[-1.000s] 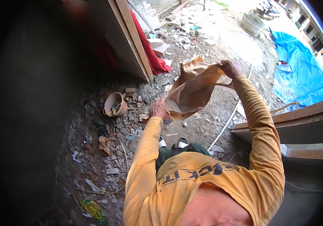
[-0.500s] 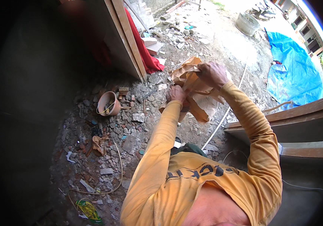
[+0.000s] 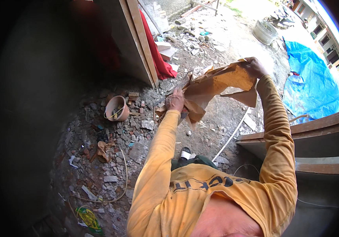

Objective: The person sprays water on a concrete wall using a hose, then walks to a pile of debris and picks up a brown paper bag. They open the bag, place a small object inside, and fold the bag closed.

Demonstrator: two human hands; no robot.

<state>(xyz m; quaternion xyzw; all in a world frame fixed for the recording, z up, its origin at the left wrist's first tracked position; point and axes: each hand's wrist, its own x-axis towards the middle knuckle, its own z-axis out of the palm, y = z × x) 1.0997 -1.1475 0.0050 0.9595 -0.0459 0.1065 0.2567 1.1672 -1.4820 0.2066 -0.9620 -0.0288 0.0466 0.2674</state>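
Note:
A torn brown paper sack [image 3: 213, 85] is stretched in the air between both hands, crumpled and partly unfolded. My left hand [image 3: 175, 100] grips its lower left corner, above the rubble. My right hand [image 3: 254, 66] holds the upper right edge, raised higher and further out. Both arms wear yellow long sleeves. Loose flaps of the paper hang down between the hands.
Rubble and broken bricks cover the ground. A small orange bucket [image 3: 116, 108] lies at the left, a red cloth [image 3: 155, 51] hangs by a wooden panel [image 3: 138, 39], a blue tarp [image 3: 311, 87] and metal tub [image 3: 264, 32] sit far right, wooden steps [image 3: 315, 134] at the right.
The hands were close together with the sack bunched up; they have now drawn apart, the right hand rising to the right, spreading the paper open again.

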